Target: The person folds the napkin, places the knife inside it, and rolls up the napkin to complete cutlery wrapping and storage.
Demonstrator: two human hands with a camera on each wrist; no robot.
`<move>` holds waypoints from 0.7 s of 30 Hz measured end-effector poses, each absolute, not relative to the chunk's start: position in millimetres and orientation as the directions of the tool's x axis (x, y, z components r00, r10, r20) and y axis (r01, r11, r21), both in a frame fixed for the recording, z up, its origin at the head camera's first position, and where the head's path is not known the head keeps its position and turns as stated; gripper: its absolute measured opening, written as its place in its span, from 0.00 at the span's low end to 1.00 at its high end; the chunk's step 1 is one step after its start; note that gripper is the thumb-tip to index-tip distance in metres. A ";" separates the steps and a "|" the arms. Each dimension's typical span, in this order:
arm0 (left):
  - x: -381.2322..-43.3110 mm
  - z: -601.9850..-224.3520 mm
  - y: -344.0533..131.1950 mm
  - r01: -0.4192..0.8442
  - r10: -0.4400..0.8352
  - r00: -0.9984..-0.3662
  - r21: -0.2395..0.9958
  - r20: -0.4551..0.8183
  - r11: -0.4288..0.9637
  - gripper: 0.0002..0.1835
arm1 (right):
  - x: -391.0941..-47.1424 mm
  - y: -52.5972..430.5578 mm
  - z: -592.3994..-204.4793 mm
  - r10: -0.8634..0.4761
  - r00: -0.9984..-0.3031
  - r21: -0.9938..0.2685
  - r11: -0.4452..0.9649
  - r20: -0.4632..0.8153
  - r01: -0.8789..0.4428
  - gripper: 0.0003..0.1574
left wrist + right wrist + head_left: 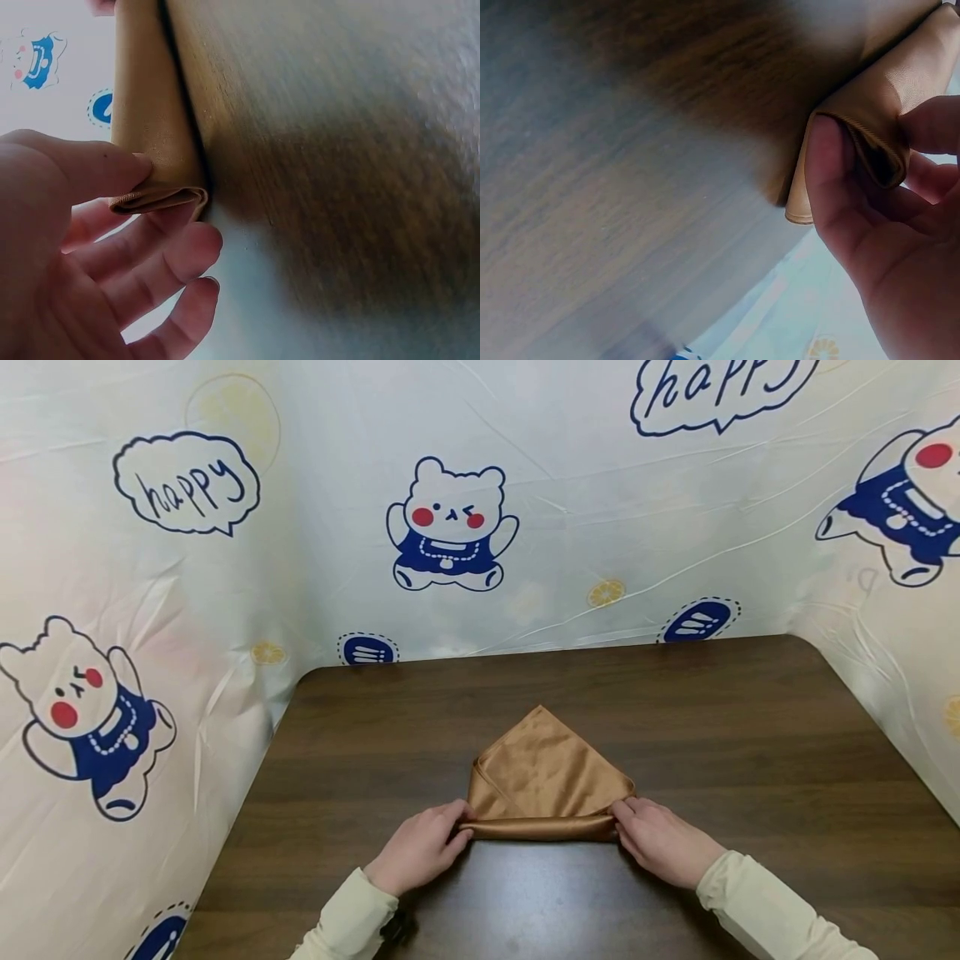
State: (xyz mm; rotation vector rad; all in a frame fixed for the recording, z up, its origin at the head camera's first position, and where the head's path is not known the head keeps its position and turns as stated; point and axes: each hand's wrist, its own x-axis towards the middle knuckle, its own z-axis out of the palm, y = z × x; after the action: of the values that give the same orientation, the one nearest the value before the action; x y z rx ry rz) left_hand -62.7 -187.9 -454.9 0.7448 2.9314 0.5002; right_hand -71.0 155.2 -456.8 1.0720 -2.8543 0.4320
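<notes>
A shiny brown satin cloth (pixel 551 760) lies on the table, its upper part a triangle pointing to the far side. Along its near edge runs a flat rolled fold (pixel 540 828). At the left end of that fold my left hand (pixel 423 847) pinches the layers, thumb on top and fingers beneath; the left wrist view shows the folded end (pixel 161 198) between them. My right hand (pixel 663 839) grips the opposite end. In the right wrist view its thumb and fingers (pixel 829 161) hold the open end of the roll (pixel 877 146).
The dark wooden table (pixel 360 752) has rounded far corners. A pale curtain (pixel 570 510) printed with bears and lettering hangs behind it and along both sides. Something small and black (pixel 399 928) shows by the left sleeve (pixel 348 918).
</notes>
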 end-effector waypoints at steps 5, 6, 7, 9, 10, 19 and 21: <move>-63.7 -454.7 -188.8 0.436 0.472 -0.882 0.386 0.004 0.813 0.07 | -71.0 155.5 -458.1 -0.626 -0.766 -0.262 0.722 0.150 -0.641 0.05; -63.9 -454.4 -188.9 0.433 0.472 -0.882 0.395 0.000 0.810 0.07 | -71.1 155.5 -458.2 -0.624 -0.767 -0.265 0.722 0.151 -0.639 0.05; -64.0 -454.0 -188.9 0.430 0.471 -0.882 0.402 -0.003 0.808 0.07 | -71.0 155.4 -458.6 -0.620 -0.770 -0.266 0.724 0.150 -0.636 0.05; -64.2 -453.3 -188.8 0.425 0.472 -0.882 0.413 -0.013 0.805 0.07 | -70.7 155.2 -459.4 -0.615 -0.775 -0.268 0.730 0.145 -0.629 0.05; -64.4 -452.9 -188.8 0.421 0.472 -0.882 0.420 -0.019 0.804 0.07 | -70.7 155.1 -459.7 -0.614 -0.776 -0.268 0.731 0.146 -0.628 0.06; -65.1 -452.0 -187.3 0.395 0.463 -0.886 0.463 -0.039 0.794 0.06 | -70.8 156.3 -461.9 -0.602 -0.783 -0.307 0.724 0.156 -0.618 0.07; -65.3 -452.3 -186.7 0.387 0.455 -0.890 0.464 -0.039 0.797 0.05 | -71.1 156.6 -461.7 -0.606 -0.780 -0.318 0.716 0.157 -0.621 0.08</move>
State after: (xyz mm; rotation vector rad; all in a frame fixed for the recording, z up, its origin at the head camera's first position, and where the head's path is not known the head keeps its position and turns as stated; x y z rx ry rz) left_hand -65.3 -186.7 -452.3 0.6682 2.8353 0.6849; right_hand -71.1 156.6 -461.7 1.0270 -2.8714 0.5550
